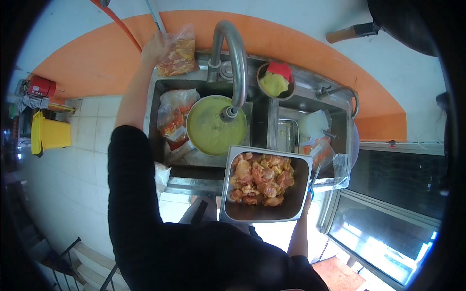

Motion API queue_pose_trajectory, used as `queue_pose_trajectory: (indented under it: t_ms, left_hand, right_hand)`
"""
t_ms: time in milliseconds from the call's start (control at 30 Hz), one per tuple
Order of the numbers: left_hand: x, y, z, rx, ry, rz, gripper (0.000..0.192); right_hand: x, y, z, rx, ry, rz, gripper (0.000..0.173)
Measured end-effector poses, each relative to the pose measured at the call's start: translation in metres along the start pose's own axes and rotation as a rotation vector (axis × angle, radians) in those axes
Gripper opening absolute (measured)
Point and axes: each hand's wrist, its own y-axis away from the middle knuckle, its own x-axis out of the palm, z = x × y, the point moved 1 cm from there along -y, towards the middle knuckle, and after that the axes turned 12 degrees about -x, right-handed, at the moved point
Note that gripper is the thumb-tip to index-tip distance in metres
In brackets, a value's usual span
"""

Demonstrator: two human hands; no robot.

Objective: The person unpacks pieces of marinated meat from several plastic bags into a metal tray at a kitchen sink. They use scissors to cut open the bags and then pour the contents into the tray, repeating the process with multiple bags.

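Observation:
At the back left ledge of the sink, my left hand (154, 50) grips the top corner of a clear plastic bag of raw meat (178, 56). The bag's lower end meets the steel ledge. A deep rectangular steel pan (267, 214) is held over the sink's front edge by my right hand (307, 204) at its right side. Pieces of raw marinated meat, apparently chicken (262, 178), lie in the pan. Scissors with a blue handle (311, 192) stick up beside the right hand, their blades along the pan's right wall. The fingers there are mostly hidden.
A round pan of yellow-green liquid (216, 127) stands in the left basin under the curved faucet (240, 62), beside bagged food (173, 118). A bowl (276, 95) with yellow and red cloths sits behind the divider. The right basin (287, 105) holds a wire rack and plastic bags.

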Motion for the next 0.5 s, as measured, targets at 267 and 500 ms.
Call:
queue_pose_trajectory:
  t_ms: [267, 500]
  left_hand:
    - [-0.048, 0.058, -0.004, 0.15, 0.082, 0.366, 0.079]
    - [-0.109, 0.105, -0.031, 0.389, -0.427, 0.468, 0.047]
  right_hand:
    - [0.01, -0.025, 0.006, -0.181, 0.749, -0.072, 0.013]
    - [0.022, -0.03, 0.016, -0.136, 0.851, -0.099, 0.023]
